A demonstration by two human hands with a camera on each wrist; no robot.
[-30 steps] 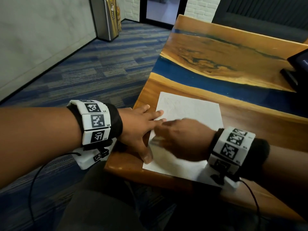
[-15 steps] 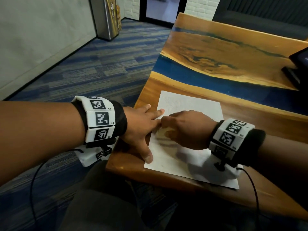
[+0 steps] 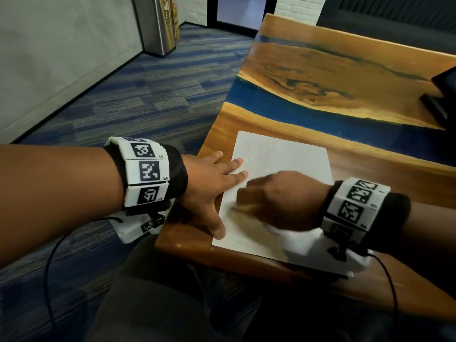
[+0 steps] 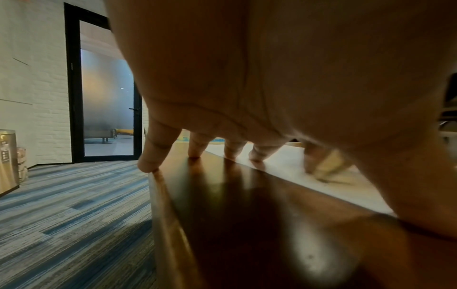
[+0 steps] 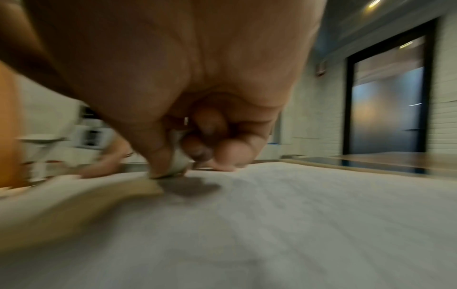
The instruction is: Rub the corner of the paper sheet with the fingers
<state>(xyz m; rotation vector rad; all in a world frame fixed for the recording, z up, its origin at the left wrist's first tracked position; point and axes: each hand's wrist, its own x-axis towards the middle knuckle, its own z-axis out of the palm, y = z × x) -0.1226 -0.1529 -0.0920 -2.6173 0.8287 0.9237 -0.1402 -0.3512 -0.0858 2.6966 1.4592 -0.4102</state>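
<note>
Hands: left hand (image 3: pixel 209 186) flat, fingers spread, pinning the left edge of the paper sheet (image 3: pixel 278 156) to the surface (image 3: pixel 308 70). Right hand (image 3: pixel 278 198) just beside it, pinching a small pale eraser (image 4: pixel 329 166) against the sheet.

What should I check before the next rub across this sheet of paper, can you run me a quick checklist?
1. Left hand pinning the paper: ok, fingers spread flat, fingertips on its left edge, thumb on its near left corner.
2. Right hand gripping the small pale eraser-like piece: ok, fingers curled round it, tip on the sheet.
3. Paper lying flat on the wooden table: ok in the head view; no lifted corner shows.
4. Paper clear of the table's near edge: ok, but close.
5. Faint marks on the sheet: cannot tell, too pale and blurred.
6. Dark device at far right: ok, apart from the paper.
</note>
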